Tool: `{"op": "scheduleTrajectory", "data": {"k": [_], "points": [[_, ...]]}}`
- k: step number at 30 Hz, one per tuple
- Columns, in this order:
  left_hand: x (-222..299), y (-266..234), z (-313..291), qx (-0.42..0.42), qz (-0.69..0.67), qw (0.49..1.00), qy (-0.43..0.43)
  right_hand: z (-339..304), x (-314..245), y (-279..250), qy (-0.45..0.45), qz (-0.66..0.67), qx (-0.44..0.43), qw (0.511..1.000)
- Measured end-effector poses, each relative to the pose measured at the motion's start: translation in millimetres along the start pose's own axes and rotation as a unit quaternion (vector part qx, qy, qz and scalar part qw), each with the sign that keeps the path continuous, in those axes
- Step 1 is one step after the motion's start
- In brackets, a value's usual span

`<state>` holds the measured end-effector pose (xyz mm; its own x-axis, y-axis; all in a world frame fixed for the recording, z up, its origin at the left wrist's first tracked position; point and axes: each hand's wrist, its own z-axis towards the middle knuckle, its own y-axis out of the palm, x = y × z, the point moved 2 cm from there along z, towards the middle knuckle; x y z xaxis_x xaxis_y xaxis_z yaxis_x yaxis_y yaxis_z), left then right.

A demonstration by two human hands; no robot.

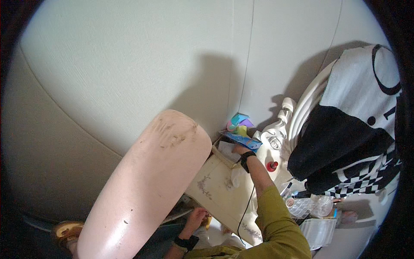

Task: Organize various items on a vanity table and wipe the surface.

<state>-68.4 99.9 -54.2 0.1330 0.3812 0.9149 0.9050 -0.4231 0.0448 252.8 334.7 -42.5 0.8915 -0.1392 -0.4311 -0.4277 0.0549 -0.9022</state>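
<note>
My right hand, with a dark band at the wrist, reaches away over the cream cabinet with floral designs. It touches or lies against a white paper or tissue, beside a blue packet. Its fingers are too small and covered to make out. Below the cabinet's near left edge is my left hand, also banded at the wrist. Its fingers are curled together near the edge; whatever they may hold is too small to name.
A large pink padded headboard or bed end rises at left. Behind the packet are pastel-coloured pieces. On the right are a red-topped bottle, a white carved frame draped with black-and-white cloth, clear containers and a dark cable.
</note>
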Motion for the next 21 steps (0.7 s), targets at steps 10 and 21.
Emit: {"op": "scheduleTrajectory", "data": {"k": [10, 21], "points": [[-29, -5, 8, -0.014, -0.023, 0.999, 0.023, 6, 6, -7, -0.252, -0.18, -0.247, 0.918], [-35, -11, 9, -0.012, -0.005, 1.0, -0.021, 18, 33, -14, -0.138, 0.036, -0.265, 0.954]]}}
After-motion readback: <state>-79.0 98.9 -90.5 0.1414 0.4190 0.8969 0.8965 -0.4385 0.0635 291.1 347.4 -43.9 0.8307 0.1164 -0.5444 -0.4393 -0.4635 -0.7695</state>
